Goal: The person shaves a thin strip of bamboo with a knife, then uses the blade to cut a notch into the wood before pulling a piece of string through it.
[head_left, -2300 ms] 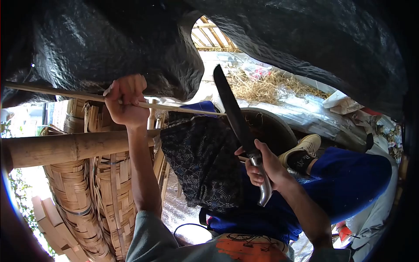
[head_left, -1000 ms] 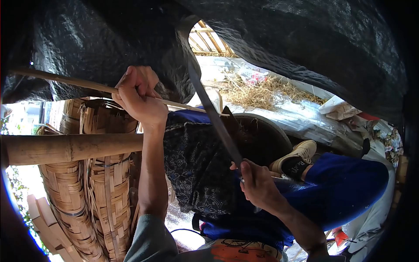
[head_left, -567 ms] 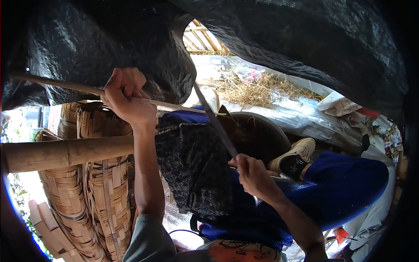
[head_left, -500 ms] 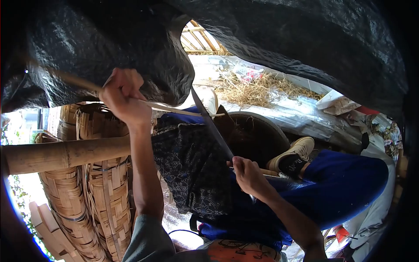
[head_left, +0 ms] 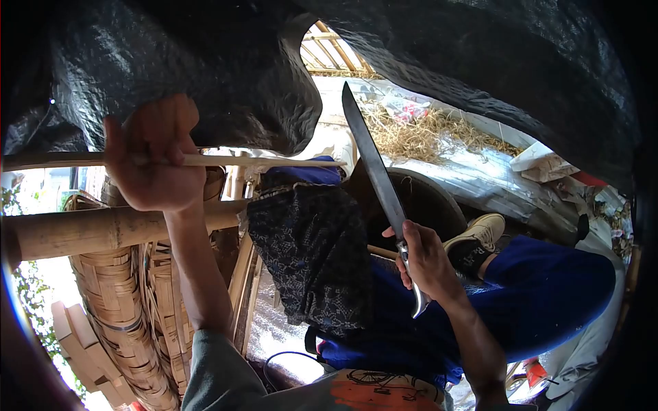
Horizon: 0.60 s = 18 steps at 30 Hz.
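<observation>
My left hand (head_left: 154, 157), raised at the left, is closed around a thin, pale bamboo strip (head_left: 274, 162) that runs roughly level across the view. In my right hand (head_left: 428, 264) is the handle of a machete (head_left: 373, 161); its long blade points up and away, with the tip well above the strip. Blade and strip are apart, the strip's right end stopping just left of the blade. A dark patterned cloth (head_left: 308, 253) lies over my lap on blue trousers (head_left: 541, 294).
Black plastic sheeting (head_left: 205, 61) hangs low overhead. A thick bamboo pole (head_left: 103, 231) crosses at left, before tall woven bamboo pieces (head_left: 113, 294). A dark round tub (head_left: 439, 205) stands beyond my lap, with dry straw (head_left: 425, 133) behind it. My shoe (head_left: 483, 233) is beside the tub.
The machete has swung away from the strip and upward, its handle now showing. My left hand has moved left and turned, and the strip now lies nearly level.
</observation>
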Each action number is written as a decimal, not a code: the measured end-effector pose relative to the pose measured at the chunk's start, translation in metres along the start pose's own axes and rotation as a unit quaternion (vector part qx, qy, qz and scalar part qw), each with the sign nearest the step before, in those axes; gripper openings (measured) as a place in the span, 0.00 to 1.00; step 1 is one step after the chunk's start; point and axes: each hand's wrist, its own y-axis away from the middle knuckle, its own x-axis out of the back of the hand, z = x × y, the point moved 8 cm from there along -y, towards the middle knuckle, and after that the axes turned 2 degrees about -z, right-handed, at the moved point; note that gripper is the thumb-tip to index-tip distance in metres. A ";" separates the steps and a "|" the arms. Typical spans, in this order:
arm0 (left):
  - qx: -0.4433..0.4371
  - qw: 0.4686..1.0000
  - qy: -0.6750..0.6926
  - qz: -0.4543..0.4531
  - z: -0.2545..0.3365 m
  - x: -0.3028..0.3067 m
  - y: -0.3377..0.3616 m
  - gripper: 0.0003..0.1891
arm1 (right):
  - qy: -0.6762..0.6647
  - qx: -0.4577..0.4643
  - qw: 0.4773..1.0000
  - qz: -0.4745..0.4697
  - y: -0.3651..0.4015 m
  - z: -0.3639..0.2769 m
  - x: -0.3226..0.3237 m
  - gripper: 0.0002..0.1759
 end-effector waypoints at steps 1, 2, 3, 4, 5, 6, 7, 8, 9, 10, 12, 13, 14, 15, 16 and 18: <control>-0.001 0.999 -0.035 0.010 -0.002 -0.002 -0.001 0.25 | 0.000 0.002 1.000 0.001 0.002 -0.001 0.001 0.26; -0.002 0.999 -0.034 -0.002 -0.007 -0.003 0.001 0.25 | -0.009 0.013 1.000 -0.005 0.004 -0.003 0.001 0.26; -0.003 1.000 -0.031 -0.004 -0.010 -0.003 0.004 0.25 | -0.019 0.023 1.000 -0.010 0.006 -0.005 0.001 0.26; 0.026 0.999 -0.020 0.000 -0.016 -0.002 0.007 0.24 | -0.020 0.025 0.999 -0.007 0.008 -0.005 0.002 0.26; 0.054 0.998 -0.010 0.004 -0.022 -0.002 0.009 0.24 | -0.028 0.030 0.999 0.004 0.009 -0.005 0.003 0.26; 0.054 0.999 -0.009 0.001 -0.021 -0.004 0.009 0.24 | -0.037 0.036 0.999 0.014 0.010 -0.005 0.005 0.26; 0.053 0.998 -0.016 -0.001 -0.020 -0.005 0.008 0.24 | -0.038 0.037 0.998 0.014 0.011 -0.006 0.006 0.26; 0.052 0.998 -0.024 -0.001 -0.019 -0.006 0.008 0.24 | -0.043 0.034 0.998 0.012 0.011 -0.006 0.007 0.26; 0.051 0.998 -0.027 -0.002 -0.019 -0.006 0.008 0.24 | -0.047 0.030 0.998 0.008 0.011 -0.006 0.008 0.26; 0.046 0.998 -0.035 -0.003 -0.018 -0.006 0.008 0.24 | -0.047 0.030 0.998 0.005 0.011 -0.006 0.007 0.26; 0.040 0.998 -0.046 -0.004 -0.019 -0.007 0.009 0.23 | -0.044 0.021 0.999 0.015 0.011 -0.005 0.009 0.26; 0.043 0.998 -0.037 0.009 -0.021 -0.005 0.010 0.23 | -0.043 0.023 0.999 0.014 0.011 -0.005 0.009 0.26; 0.048 0.998 -0.027 0.022 -0.024 -0.003 0.012 0.23 | -0.044 0.027 0.999 0.009 0.011 -0.006 0.009 0.26; 0.048 0.998 -0.028 0.021 -0.027 -0.001 0.014 0.23 | -0.045 0.030 0.999 0.005 0.012 -0.006 0.008 0.26; 0.056 0.998 -0.038 0.010 -0.032 0.000 0.015 0.22 | -0.045 0.031 0.998 0.004 0.011 -0.006 0.007 0.26; 0.066 0.997 -0.048 -0.001 -0.037 0.000 0.016 0.22 | -0.010 0.030 0.999 0.009 0.011 -0.005 0.005 0.33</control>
